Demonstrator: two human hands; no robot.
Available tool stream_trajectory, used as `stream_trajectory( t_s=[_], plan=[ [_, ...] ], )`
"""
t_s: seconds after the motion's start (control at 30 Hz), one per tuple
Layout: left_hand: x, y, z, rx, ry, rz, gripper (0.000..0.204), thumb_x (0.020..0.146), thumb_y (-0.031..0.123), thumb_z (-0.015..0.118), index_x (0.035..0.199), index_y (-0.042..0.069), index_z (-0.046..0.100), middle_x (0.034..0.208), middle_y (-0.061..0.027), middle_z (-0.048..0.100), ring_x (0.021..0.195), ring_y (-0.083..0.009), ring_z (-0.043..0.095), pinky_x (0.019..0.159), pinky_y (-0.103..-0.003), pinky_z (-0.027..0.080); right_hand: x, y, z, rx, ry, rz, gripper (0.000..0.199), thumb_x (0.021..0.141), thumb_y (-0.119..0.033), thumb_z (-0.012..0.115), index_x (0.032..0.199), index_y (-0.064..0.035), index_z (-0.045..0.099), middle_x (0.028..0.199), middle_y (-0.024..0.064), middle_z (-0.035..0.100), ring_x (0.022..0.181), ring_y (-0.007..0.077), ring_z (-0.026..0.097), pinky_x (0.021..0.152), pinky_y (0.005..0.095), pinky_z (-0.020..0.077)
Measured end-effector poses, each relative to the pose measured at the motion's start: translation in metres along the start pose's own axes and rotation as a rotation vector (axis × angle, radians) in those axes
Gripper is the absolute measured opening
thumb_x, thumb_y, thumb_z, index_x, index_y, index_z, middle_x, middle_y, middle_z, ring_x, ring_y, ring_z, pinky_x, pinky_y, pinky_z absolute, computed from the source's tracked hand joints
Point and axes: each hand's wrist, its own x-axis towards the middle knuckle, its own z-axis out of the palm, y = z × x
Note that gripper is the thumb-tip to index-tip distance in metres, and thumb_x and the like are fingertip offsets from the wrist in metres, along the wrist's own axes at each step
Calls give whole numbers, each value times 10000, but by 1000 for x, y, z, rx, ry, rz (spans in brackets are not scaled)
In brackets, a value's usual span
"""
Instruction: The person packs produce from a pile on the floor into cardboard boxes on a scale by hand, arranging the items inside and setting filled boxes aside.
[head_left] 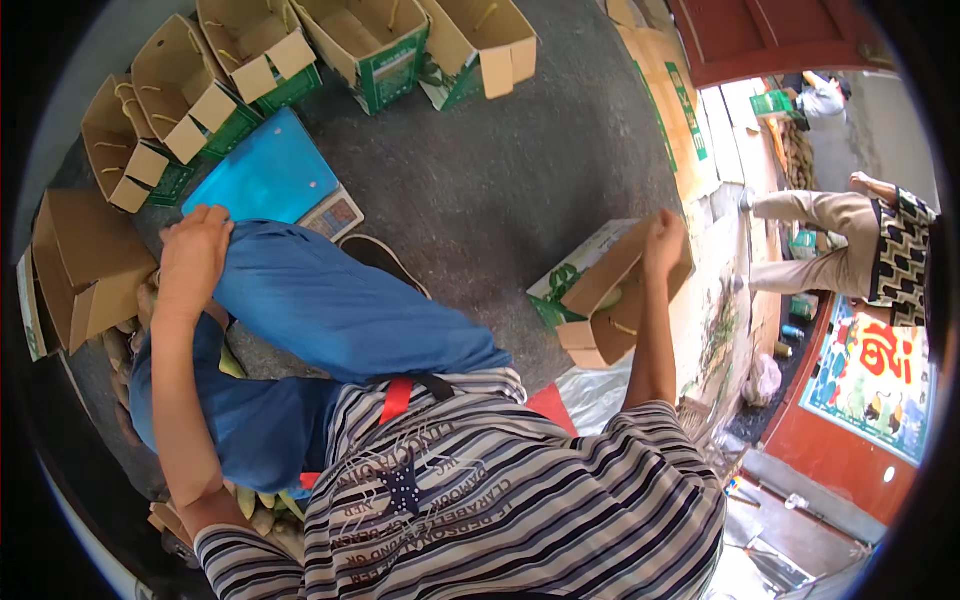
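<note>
My right hand is closed at the upper rim of a green and tan cardboard box at the right. The box is tilted with its flaps open, and something pale shows inside; the exact grip is partly hidden. My left hand lies over my bent knee in blue trousers, its fingers stretched over the kneecap and holding nothing. Just beyond that knee is a scale with a blue flat top and a pale display panel.
Several open boxes with yellow rope handles stand in an arc at the far left. A brown box sits left of my knee, with long vegetables on the floor by my legs. At the right are flattened cardboard and another person.
</note>
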Motion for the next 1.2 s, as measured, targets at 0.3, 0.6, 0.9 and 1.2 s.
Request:
stream_trajectory(
  t_s=[0.3, 0.6, 0.9, 1.2],
  plan=[
    [-9, 4, 1, 46, -94, -94, 97, 821, 132, 517, 809, 36, 510, 784, -131, 550, 790, -293, 549, 702, -391, 420, 90, -300, 106, 233, -76, -750, 338, 804, -216, 559, 1097, -52, 531, 1085, 157, 562, 1030, 297, 520, 883, 378, 407],
    [-16, 13, -10, 32, -71, -111, 143, 830, 177, 534, 836, 34, 545, 782, -120, 554, 775, -262, 559, 697, -370, 428, 98, -344, 150, -181, -571, -528, 354, 795, -362, 545, 943, -43, 581, 907, 147, 632, 909, 310, 584, 802, 412, 433],
    [-19, 16, -15, -30, -83, -94, 136, 818, 156, 544, 871, 31, 528, 803, -124, 526, 795, -283, 529, 731, -379, 410, 25, -222, 73, -121, -816, -670, 353, 675, -397, 629, 638, -48, 598, 637, 170, 592, 630, 344, 593, 589, 419, 471],
    [-18, 22, -14, -79, -63, -70, 161, 809, 170, 561, 891, 34, 535, 806, -122, 525, 790, -289, 528, 730, -379, 406, -35, -204, 59, 18, -734, -356, 438, 713, -374, 608, 967, -18, 576, 814, 199, 620, 799, 369, 593, 721, 417, 469]
  ],
)
